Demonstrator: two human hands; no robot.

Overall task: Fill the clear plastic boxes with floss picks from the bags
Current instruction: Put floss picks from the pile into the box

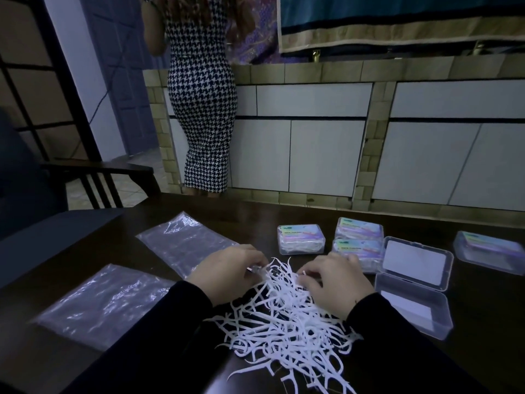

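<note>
A: Where are the picks right now?

B: A loose heap of thin white plastic floss picks (pixel 284 317) lies on the dark wooden table (pixel 483 351), lower centre of the frame. Both hands work at its far edge. The left hand (pixel 227 268) has its fingers curled and seems to pinch a few picks; the right hand (pixel 335 280) is curled over the heap too, with one pick sticking up by its fingertips.

A: And the box?

B: An open clear plastic hinged box (pixel 413 300) sits just right of the right hand, lid up, nothing inside that I can see. Four closed, labelled clear boxes (pixel 301 238) stand behind it, toward the middle right. Two flat, empty-looking clear plastic bags (pixel 184 245) lie at left.

A: How will the picks handle?

B: Very light, springy, and they probably snag on each other by their hooked heads. I'd gather a small bundle by the straight handles, aligned, so it drops in flat.
</note>
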